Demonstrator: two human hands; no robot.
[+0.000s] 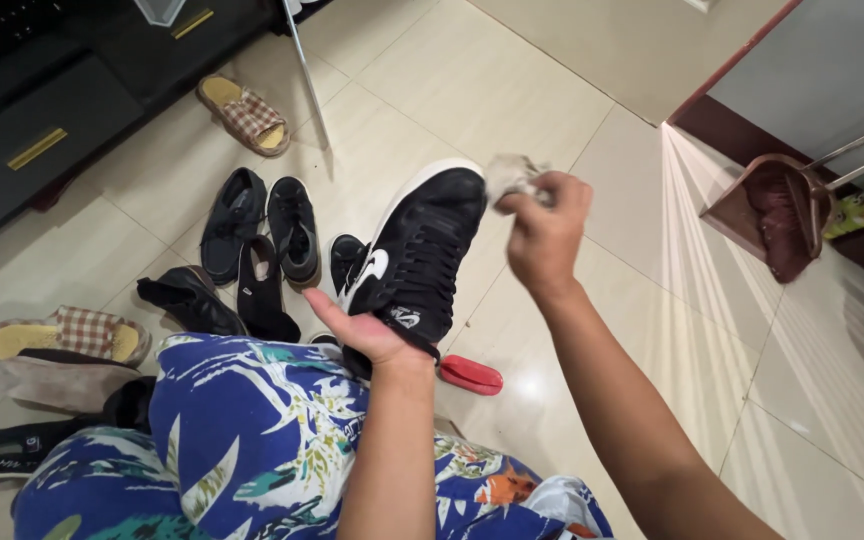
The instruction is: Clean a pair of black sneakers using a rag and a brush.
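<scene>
black sneaker (422, 250) grasped by left hand (357, 330), right hand (547, 230) grip clenched on cloth (509, 175)

Bright indoor light, sharp centre, wide-angle bend at edges.
I see sun stripes fanning over the floor tiles (712, 260) just beside the dustpan (767, 215), and a glare spot near the red object (470, 374). The right hand (544, 228) and its cloth (510, 175) are motion-blurred; the black sneaker (417, 255) is crisp. The dark cabinet (62, 90), well away from the dustpan, is underexposed.
</scene>
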